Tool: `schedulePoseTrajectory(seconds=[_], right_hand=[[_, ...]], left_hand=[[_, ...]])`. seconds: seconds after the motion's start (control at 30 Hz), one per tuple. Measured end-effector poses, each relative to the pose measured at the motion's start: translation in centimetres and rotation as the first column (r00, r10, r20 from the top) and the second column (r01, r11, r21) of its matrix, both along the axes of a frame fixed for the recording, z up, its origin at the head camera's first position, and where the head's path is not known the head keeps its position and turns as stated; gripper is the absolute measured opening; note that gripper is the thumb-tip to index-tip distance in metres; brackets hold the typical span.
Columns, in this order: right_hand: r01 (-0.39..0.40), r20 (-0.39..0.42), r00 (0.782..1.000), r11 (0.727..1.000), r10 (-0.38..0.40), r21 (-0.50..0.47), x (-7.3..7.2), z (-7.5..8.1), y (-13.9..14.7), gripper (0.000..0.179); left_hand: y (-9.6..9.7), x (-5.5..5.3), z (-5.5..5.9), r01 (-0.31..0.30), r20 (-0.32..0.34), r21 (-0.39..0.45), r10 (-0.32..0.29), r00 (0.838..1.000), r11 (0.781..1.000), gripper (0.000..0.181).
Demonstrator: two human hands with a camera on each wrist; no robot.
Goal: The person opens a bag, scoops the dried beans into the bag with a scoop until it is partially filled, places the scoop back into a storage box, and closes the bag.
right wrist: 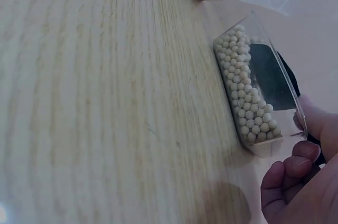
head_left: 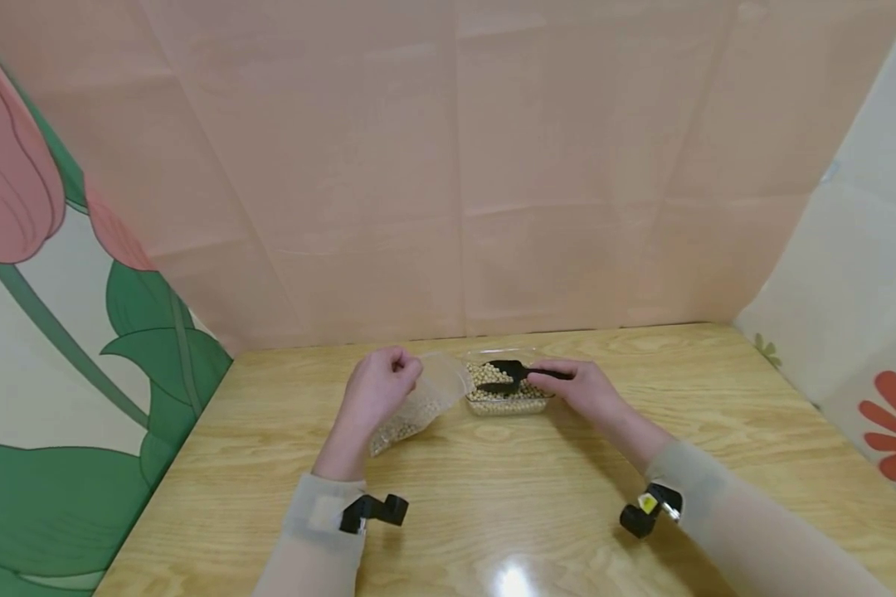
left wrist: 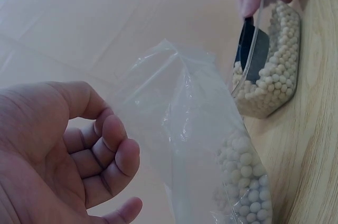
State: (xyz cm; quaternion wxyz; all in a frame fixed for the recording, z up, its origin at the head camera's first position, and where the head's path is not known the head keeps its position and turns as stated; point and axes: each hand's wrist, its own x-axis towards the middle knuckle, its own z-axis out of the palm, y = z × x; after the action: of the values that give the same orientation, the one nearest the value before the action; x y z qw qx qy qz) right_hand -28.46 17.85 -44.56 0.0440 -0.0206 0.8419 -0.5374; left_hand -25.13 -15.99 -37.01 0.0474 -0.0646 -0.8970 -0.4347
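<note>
My left hand [head_left: 382,383] pinches the upper edge of a clear plastic bag [head_left: 442,377] between thumb and forefinger. Pale round beads [left wrist: 246,171] fill the bag's lower end, which hangs down close over the table. To its right is a clear rectangular container [head_left: 509,405] with more of the same beads [right wrist: 240,76] inside. A black scoop [head_left: 518,373] lies with its bowl down in that container, among the beads. My right hand [head_left: 578,385] grips the scoop's handle at the container's right side. In the left wrist view the bag's film stands upright, slightly crumpled.
A wooden table [head_left: 493,489] lies under everything. Behind it hangs a pink cloth backdrop [head_left: 455,166], near the container. Flower-printed sheets stand along the left and right sides. Each forearm wears a black camera mount [head_left: 373,512].
</note>
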Motion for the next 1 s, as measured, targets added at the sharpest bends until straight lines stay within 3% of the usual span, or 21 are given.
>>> schedulePoseTrajectory(seconds=[0.5, 1.0], right_hand=[[0.042, 0.007, 0.999, 0.997, -0.042, -0.057, 0.7, 0.1, 1.1, 0.063], [0.025, 0.017, 1.0, 0.991, -0.023, -0.131, 1.4, 2.5, 1.5, 0.07]], left_hand=[[0.0, 0.1, 0.1, -0.005, 0.005, -0.003, 0.005, 1.0, 1.0, 0.021], [-0.1, -0.2, -0.2, -0.001, -0.001, 0.007, 0.001, 1.0, 1.0, 0.021]])
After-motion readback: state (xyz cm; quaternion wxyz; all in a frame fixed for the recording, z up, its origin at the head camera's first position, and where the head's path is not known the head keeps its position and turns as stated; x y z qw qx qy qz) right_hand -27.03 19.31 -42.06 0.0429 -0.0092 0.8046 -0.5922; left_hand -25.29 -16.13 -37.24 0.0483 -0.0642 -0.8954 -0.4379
